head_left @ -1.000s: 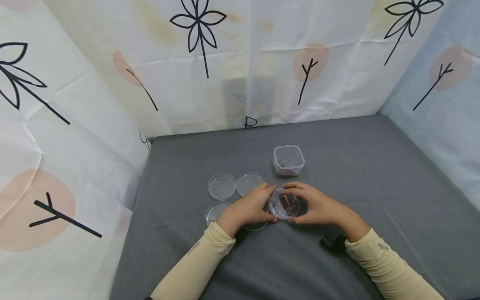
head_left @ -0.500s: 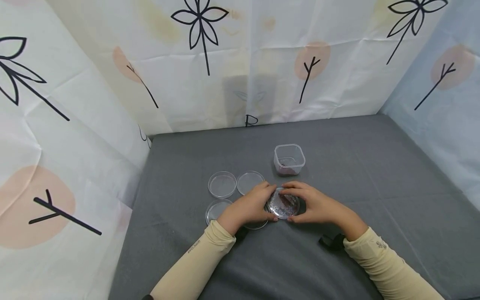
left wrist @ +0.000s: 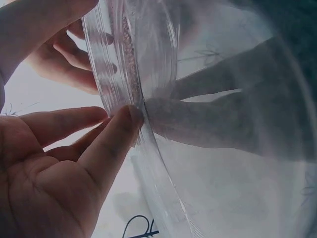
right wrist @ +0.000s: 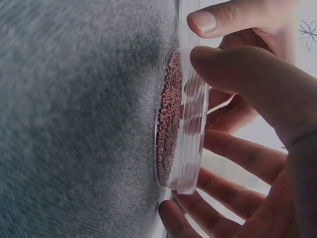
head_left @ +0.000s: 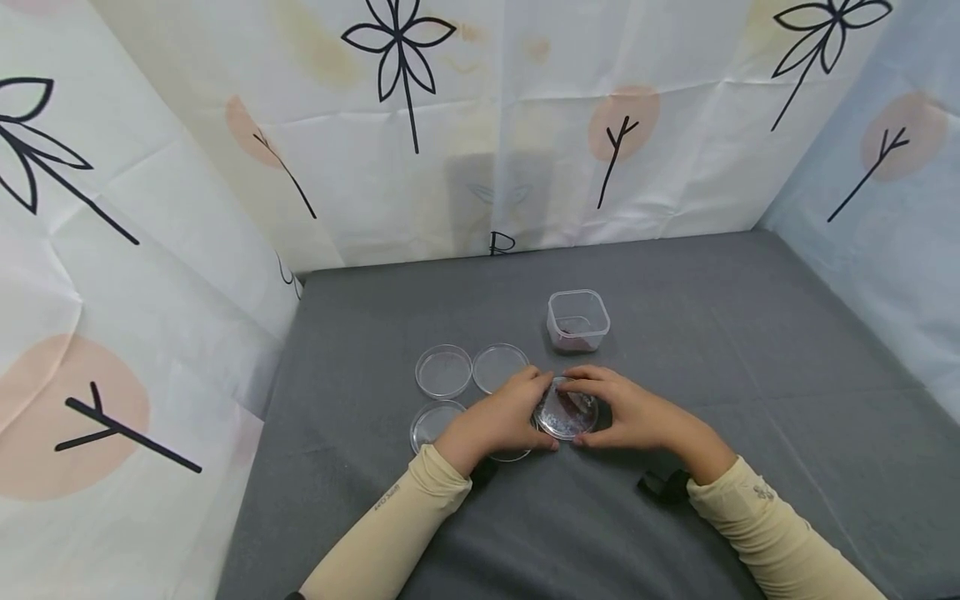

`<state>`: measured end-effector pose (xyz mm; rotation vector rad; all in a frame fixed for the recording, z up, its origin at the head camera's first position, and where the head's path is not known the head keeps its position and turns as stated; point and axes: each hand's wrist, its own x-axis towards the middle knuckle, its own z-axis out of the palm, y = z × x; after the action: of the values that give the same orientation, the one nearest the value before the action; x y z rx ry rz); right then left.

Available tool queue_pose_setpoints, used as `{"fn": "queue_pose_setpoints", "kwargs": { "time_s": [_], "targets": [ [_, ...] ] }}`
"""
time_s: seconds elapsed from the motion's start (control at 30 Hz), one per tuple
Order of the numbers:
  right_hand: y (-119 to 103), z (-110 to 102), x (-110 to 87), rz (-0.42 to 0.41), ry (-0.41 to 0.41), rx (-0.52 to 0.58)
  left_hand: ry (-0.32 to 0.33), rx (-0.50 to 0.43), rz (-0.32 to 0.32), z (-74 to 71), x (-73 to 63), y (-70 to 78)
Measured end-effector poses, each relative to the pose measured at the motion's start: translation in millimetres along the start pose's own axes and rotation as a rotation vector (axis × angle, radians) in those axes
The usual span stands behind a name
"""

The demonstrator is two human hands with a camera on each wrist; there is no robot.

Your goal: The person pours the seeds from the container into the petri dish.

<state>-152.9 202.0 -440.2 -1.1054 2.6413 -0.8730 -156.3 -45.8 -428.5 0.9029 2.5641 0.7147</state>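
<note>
Both my hands are around a clear round petri dish (head_left: 567,408) holding fine reddish-brown grains (right wrist: 170,116). A clear lid (right wrist: 193,144) sits over the grains. My right hand (head_left: 637,411) grips the dish's right side, thumb toward me and fingers at the far side. My left hand (head_left: 497,417) holds the left side, with a fingertip (left wrist: 133,116) pressing the rim in the left wrist view. Partly hidden under the left hand is another petri dish (head_left: 512,456). Whether the lid is fully seated I cannot tell.
More clear petri dishes stand on the left: one dish (head_left: 444,372) at the back, another (head_left: 500,367) beside it, and a third (head_left: 433,423) nearer. Behind my hands is a square plastic container (head_left: 577,321) with some reddish grains. Grey cloth (head_left: 720,333) covers the table.
The glare on the held dish's top has changed since one second ago, with the grains showing less clearly. My left thumb has shifted slightly to the right. Both hands stay at the dish.
</note>
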Motion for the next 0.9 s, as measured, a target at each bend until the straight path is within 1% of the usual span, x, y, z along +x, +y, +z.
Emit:
{"fn": "queue_pose_setpoints", "kwargs": {
  "time_s": [0.13, 0.33, 0.6, 0.8, 0.9],
  "targets": [
    [-1.5, -0.7, -0.1, 0.014, -0.017, 0.009, 0.016, -0.023, -0.001, -0.7, -1.3, -1.0],
    [-1.6, -5.7, -0.1, 0.003, -0.022, 0.018, 0.028, -0.043, 0.018, -2.5, -3.1, -2.1],
    [-2.1, -23.3, 5.1, -0.01, 0.026, 0.016, 0.053, -0.057, 0.033, -8.5, -6.1, -1.8],
    [-2.6, -36.0, 8.7, -0.012, 0.073, -0.011, 0.076, -0.051, -0.009, -15.6, -10.3, -2.0],
    [-0.8, -41.5, 8.9, -0.024, 0.12, -0.011, 0.094, -0.059, -0.007, -19.6, -10.1, -1.5]
  ]
}}
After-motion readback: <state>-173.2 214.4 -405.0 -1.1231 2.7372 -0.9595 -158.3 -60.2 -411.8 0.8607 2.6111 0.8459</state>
